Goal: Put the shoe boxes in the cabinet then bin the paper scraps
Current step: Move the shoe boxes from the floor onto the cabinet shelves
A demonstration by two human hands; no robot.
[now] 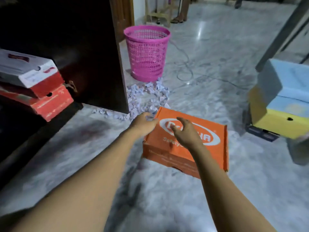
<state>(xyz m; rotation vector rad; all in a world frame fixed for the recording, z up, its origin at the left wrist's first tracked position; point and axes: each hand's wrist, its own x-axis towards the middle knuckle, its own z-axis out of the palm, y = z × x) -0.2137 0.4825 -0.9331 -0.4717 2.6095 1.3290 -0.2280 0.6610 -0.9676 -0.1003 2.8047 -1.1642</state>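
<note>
An orange shoe box (207,154) with a white oval logo lies on the marble floor in the middle. My left hand (143,123) is at its far left corner, fingers curled beside the edge. My right hand (185,131) hovers over the lid, fingers spread, holding nothing. Two red and white shoe boxes (35,86) are stacked inside the dark cabinet (93,52) at the left. A heap of white paper scraps (147,96) lies between the orange box and a pink mesh bin (147,52).
A yellow and light-blue box (280,104) stands on dark boxes at the right, below a slanted grey post (282,32). A cable (185,67) snakes over the floor behind the bin. A person's feet (179,19) and a wooden stool are far back.
</note>
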